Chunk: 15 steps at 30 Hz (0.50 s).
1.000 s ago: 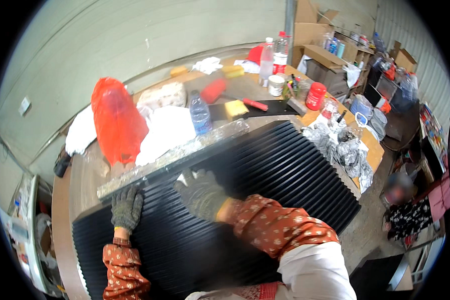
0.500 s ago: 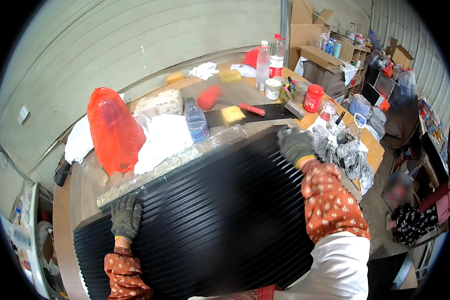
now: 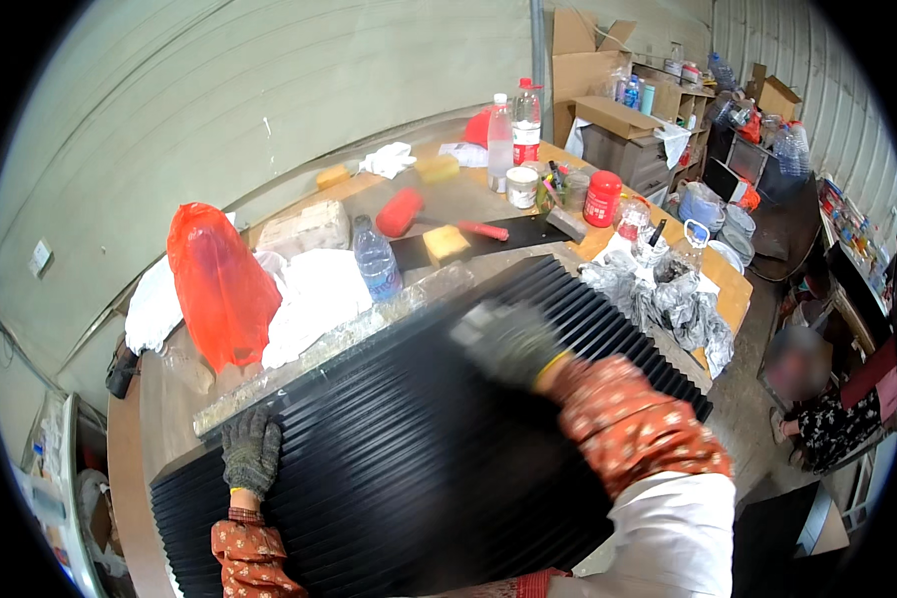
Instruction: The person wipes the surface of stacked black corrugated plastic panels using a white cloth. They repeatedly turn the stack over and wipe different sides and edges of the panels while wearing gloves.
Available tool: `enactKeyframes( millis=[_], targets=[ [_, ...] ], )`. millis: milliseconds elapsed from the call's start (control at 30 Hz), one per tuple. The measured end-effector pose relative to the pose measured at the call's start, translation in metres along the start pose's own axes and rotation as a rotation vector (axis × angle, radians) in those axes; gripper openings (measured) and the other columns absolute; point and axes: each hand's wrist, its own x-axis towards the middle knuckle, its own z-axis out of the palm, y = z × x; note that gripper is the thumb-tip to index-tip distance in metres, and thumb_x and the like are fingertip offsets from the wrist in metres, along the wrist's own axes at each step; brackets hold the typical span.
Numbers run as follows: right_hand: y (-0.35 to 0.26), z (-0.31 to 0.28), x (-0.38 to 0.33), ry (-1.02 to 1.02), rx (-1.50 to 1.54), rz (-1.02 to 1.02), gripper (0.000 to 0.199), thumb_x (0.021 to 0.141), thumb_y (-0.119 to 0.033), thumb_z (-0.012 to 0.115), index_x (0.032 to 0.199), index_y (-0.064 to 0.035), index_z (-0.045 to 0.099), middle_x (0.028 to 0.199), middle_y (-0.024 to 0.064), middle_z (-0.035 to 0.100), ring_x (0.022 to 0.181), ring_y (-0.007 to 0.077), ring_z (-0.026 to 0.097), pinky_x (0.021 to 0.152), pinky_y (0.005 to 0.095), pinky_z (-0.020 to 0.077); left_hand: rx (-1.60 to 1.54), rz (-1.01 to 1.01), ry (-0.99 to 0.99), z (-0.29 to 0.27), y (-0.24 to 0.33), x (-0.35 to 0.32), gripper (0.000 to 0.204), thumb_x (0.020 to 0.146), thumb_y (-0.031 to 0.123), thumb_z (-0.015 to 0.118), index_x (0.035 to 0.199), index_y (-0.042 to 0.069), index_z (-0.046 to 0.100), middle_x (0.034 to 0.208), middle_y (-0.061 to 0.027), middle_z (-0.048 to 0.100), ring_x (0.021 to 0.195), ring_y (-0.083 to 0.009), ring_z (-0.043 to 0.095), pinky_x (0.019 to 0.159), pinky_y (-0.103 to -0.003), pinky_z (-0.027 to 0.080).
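A large black panel with ridges running across its face (image 3: 399,419) lies tilted before me on the worktable. My left hand (image 3: 251,450), in a dark grey knitted glove, lies flat on its left end, fingers stretched out. Over the upper middle of the panel is my right hand (image 3: 513,344), gloved the same way and smeared by motion. A pale patch shows at its fingertips, but I cannot make out whether it is a held thing. A long, stained pale bar (image 3: 314,369) runs along the panel's far edge.
Beyond the bar stand a red plastic bag (image 3: 219,289), a water bottle (image 3: 376,261), a yellow sponge (image 3: 446,245) and a red-headed mallet (image 3: 401,211). Bottles, jars and a red canister (image 3: 602,198) stand far right, near crumpled grey plastic (image 3: 668,299). Another person (image 3: 842,419) sits at right.
My right hand has swept left from the panel's far right corner to its upper middle. The left hand keeps its place on the panel. The view has shifted slightly.
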Motion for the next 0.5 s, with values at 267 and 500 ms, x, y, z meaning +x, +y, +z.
enactKeyframes(
  millis=[267, 500],
  targets=[
    [0.117, 0.025, -0.05, 0.027, -0.309, 0.627, 0.029, 0.092, -0.034, 0.054, 0.114, -0.0163, 0.061, 0.109, 0.0108, 0.065, 0.096, 0.0358, 0.066, 0.077, 0.055, 0.0505, 0.003, 0.038, 0.02, 0.005, 0.009, 0.004, 0.052, 0.102, 0.041, 0.046, 0.144, 0.012, 0.049, 0.145, -0.0178, 0.05, 0.137, -0.0371, 0.042, 0.12, -0.055, 0.019],
    [-0.104, -0.007, -0.012, 0.022, 0.065, 0.02, 0.017, 0.091, -0.024, 0.055, 0.103, -0.0148, 0.062, 0.104, 0.0082, 0.061, 0.099, 0.0282, 0.063, 0.075, 0.0458, 0.0519, 0.033, 0.007, 0.016, 0.009, 0.006, 0.007, 0.052, 0.102, 0.042, 0.046, 0.143, 0.012, 0.051, 0.145, -0.0166, 0.051, 0.137, -0.0363, 0.042, 0.12, -0.055, 0.019]
  ],
)
